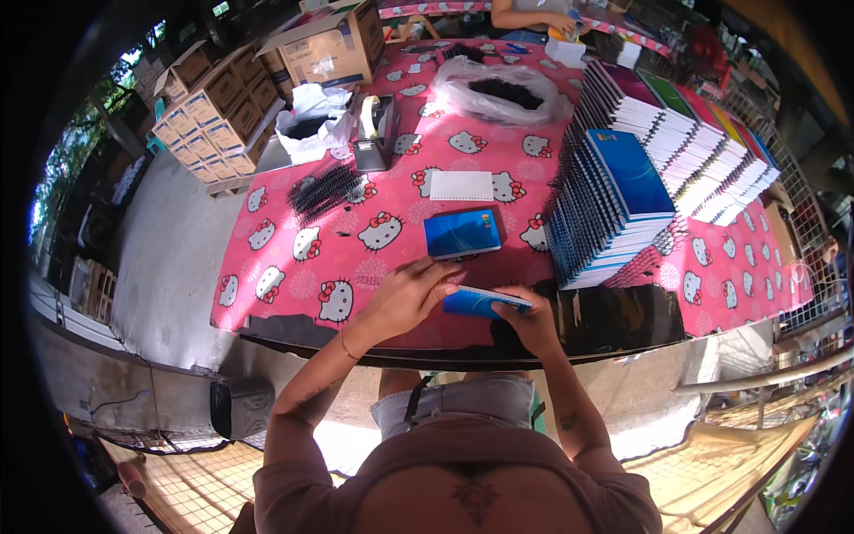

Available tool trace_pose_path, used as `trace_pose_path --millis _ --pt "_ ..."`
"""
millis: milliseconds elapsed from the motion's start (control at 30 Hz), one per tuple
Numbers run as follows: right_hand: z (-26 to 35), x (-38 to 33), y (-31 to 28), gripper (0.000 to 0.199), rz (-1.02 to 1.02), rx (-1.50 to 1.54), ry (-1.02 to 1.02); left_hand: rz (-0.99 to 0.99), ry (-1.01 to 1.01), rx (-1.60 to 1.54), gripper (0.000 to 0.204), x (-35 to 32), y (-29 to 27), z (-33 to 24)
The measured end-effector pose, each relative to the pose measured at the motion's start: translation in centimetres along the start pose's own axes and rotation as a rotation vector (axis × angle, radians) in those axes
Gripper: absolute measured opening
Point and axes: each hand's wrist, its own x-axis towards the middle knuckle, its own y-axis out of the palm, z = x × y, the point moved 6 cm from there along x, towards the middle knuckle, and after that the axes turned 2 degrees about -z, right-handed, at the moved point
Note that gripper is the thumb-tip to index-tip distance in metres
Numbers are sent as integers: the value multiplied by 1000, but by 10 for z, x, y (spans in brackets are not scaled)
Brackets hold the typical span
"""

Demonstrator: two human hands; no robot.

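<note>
Near the table's front edge I hold a small blue-covered notebook [474, 303], tilted so that its long top edge faces up. My right hand [532, 319] grips its right end, the thumb lying across the front. At its left end, the fingers of my left hand [416, 292] are closed together on the corner. Just beyond my hands lies a blue block of notebooks or covers [463, 233], flat on the table. Behind that is a white sheet [461, 185] with a row of punched holes along one edge.
Blue spiral notebooks [623, 178] stand piled at right, with coloured stacks [703, 133] behind. Black coils [325, 190], a tape dispenser [374, 133] and a white bag [311, 125] are at left. A plastic bag of coils [503, 93] lies farther back. Another person's hand [560, 22] shows beyond.
</note>
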Motion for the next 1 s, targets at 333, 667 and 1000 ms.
trace_pose_path --millis 333,667,1000 --pt "30 -6 -1 26 -241 138 -19 -151 -10 600 71 -26 60 -29" --pt "42 -4 -15 27 -232 112 -55 -119 172 604 81 -50 86 -27" --pt "43 -6 -3 27 -121 120 -2 -188 95 732 83 7 39 -46"
